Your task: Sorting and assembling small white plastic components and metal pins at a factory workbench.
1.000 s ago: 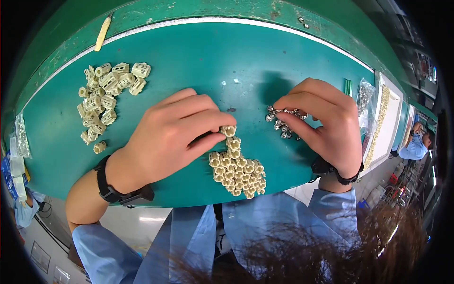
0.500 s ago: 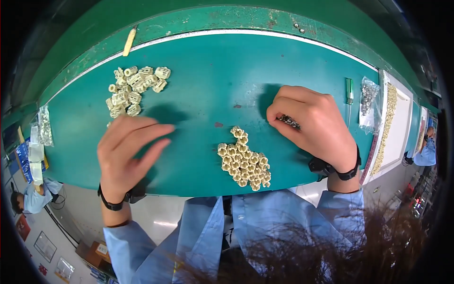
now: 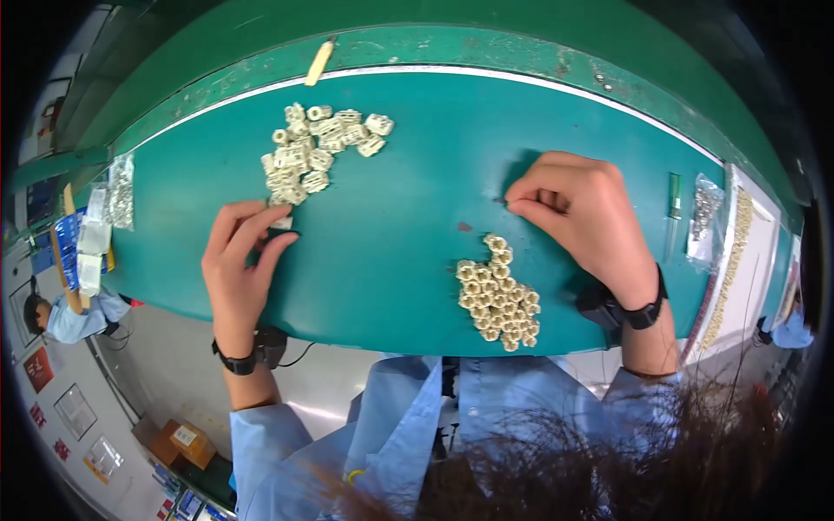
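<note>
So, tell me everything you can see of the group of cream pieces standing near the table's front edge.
The group of cream pieces is a patch of short, hollow tubes with notched rims, packed side by side, most with open ends up. They look hard, perhaps plastic or ceramic. A narrow tail of pieces reaches toward the far side. The group rests on the green table, between the two hands; neither hand touches it. What lies inside the openings is too small to tell.

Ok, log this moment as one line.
left hand: open, at cream piece; right hand: closed, contents unclear; cream pile: beyond left hand; cream cluster: nearer right hand
</note>
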The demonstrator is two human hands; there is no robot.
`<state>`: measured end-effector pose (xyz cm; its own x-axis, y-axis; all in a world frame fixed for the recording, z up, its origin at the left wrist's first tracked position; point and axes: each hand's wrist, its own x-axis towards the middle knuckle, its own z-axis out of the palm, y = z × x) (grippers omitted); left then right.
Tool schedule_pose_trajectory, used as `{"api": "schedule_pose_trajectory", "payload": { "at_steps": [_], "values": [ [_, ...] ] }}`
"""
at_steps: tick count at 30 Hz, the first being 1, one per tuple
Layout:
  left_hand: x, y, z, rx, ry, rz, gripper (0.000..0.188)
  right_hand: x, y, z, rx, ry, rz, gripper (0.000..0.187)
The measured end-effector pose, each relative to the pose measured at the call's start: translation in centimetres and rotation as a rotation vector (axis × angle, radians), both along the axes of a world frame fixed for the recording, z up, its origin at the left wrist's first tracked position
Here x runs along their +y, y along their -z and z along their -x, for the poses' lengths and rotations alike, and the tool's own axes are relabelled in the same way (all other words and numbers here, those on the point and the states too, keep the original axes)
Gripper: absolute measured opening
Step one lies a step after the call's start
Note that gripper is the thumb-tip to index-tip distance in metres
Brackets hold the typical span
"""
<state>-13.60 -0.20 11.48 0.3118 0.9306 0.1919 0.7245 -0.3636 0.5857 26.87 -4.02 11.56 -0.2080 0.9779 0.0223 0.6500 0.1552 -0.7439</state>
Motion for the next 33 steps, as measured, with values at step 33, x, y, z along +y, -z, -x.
{"api": "schedule_pose_trajectory", "payload": {
  "at_steps": [33],
  "values": [
    [7.1,10.0,-12.2,-0.209,0.758,-0.008,0.022,2.7,5.2,2.8,-0.063,-0.024,0.034,0.022]
  ]
}}
